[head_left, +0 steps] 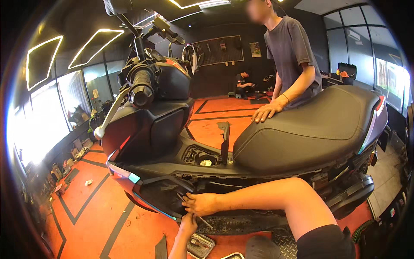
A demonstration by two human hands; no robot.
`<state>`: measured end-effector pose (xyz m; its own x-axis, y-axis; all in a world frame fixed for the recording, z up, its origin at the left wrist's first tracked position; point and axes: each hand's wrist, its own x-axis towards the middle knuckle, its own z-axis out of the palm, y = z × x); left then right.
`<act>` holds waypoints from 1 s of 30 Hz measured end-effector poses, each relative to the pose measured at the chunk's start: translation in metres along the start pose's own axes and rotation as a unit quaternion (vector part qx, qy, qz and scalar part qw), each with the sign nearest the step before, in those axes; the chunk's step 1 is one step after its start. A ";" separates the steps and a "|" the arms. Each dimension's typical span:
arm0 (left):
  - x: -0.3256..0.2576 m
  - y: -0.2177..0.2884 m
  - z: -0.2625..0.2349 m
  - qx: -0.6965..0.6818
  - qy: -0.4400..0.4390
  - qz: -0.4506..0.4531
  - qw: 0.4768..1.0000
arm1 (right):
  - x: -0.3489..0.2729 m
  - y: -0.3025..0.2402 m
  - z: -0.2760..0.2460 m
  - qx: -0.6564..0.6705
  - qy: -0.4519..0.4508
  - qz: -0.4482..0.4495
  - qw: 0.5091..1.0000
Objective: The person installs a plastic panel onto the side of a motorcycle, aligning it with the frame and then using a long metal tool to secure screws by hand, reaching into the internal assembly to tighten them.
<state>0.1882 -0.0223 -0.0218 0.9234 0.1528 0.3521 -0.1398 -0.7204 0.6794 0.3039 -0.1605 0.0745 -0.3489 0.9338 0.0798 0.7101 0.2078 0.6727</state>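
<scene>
A dark scooter with its lower side cover off stands in front of me. My right hand reaches in at the front of the footboard, its fingers closed near a thin metal rod. Just below it, my left hand is closed too, and a thin metal shaft sticks out beside its fingers. I cannot tell whether the rod and the shaft are one tool. Exposed black parts lie around the fingertips, behind the coloured front side panel. A black underside panel runs below my right forearm.
Across the scooter stands a person in a grey shirt, one hand on the black seat. A metal tray sits on the orange floor below my hands. Another person crouches far back. Loose parts line the left wall.
</scene>
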 end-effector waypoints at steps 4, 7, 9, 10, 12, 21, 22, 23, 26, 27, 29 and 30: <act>-0.009 -0.004 -0.003 -0.011 0.001 -0.032 0.999 | 0.008 -0.012 0.000 -0.002 -0.025 0.004 1.000; -0.014 -0.010 -0.001 -0.001 0.004 -0.005 1.000 | 0.016 -0.023 -0.002 0.040 -0.035 0.022 0.998; -0.013 -0.024 0.003 0.038 0.022 0.054 0.998 | 0.025 -0.022 -0.011 0.105 -0.118 0.056 0.986; -0.012 -0.018 0.004 0.073 0.001 -0.008 0.997 | 0.025 -0.021 -0.011 0.104 -0.120 0.055 0.986; -0.006 -0.024 0.009 0.036 0.009 0.015 0.999 | 0.024 -0.019 -0.012 0.204 -0.137 0.165 0.955; 0.002 -0.025 0.022 -0.048 0.084 0.025 0.995 | 0.041 -0.007 -0.023 0.502 -0.145 0.411 0.747; 0.002 -0.035 0.021 -0.058 0.050 0.032 0.997 | 0.046 -0.011 -0.024 0.544 -0.154 0.448 0.693; 0.003 -0.032 0.018 -0.055 0.051 0.035 0.997 | 0.049 -0.017 -0.023 0.583 -0.163 0.483 0.632; -0.003 -0.017 0.007 0.003 0.011 -0.026 1.000 | 0.035 -0.027 -0.023 0.495 -0.118 0.444 0.738; -0.007 -0.014 0.003 0.005 0.011 -0.028 1.000 | 0.029 -0.030 -0.026 0.414 -0.081 0.396 0.816; -0.010 -0.007 0.001 -0.005 0.043 0.012 0.999 | 0.020 -0.025 -0.030 0.302 -0.012 0.332 0.894; -0.010 -0.007 0.001 0.004 0.039 -0.020 0.999 | 0.017 -0.022 -0.030 0.183 0.059 0.258 0.947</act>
<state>0.1805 -0.0194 -0.0312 0.8979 0.2338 0.3730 -0.0994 -0.7176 0.6893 0.2642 -0.1582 0.0832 0.0518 0.9040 0.4243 0.9616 -0.1599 0.2232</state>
